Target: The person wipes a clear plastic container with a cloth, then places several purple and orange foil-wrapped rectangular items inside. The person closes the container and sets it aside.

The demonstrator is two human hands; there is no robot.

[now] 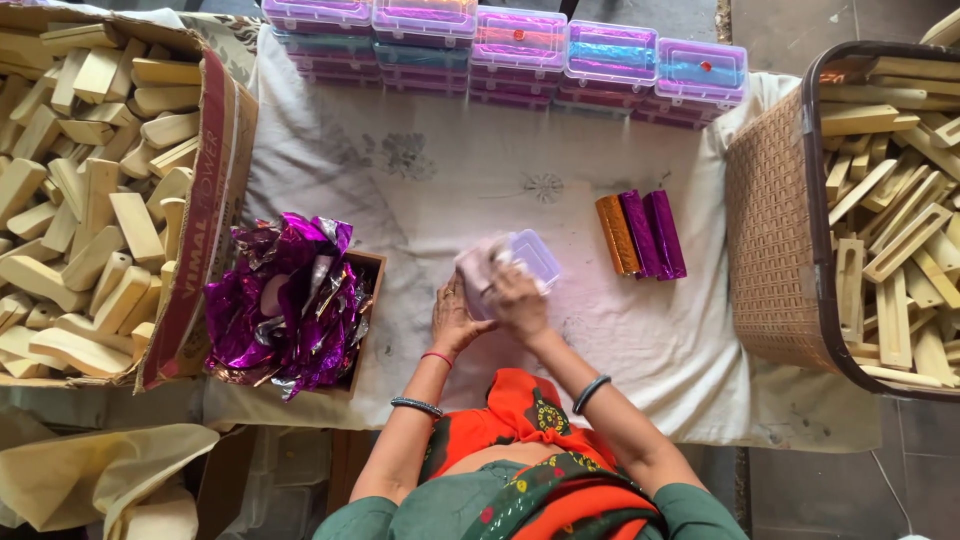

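Seen from above, the person sat at a worktop covered with a white cloth bearing faint grey flower prints (450,180). Both hands met near the middle of the cloth around a small clear plastic box with a lilac tint (535,255). The right hand (517,300) lay over the near side of the box, its grip closed on the box edge together with a pale pinkish piece (476,270), which may have been a cloth or the lid; the view did not let me tell which. The left hand (452,318) cupped that pale piece from the left side, fingers curled against it, so its grip was also closed on what it held. The box sat just above the cloth, tilted a little toward the right.

Just right of the hands lay three foil-wrapped bars side by side and touching: one orange (616,235) and two purple (655,234). To the left, a small brown wooden tray (368,300) held a heap of crumpled purple foil sheets (285,300). Farther left stood a cardboard carton (205,200) piled with pale wooden blocks (90,180). On the right, a brown woven plastic basket (775,230) held pale wooden slotted pieces (895,240). Along the far edge of the cloth ran a row of stacked clear boxes with purple lids (520,45).
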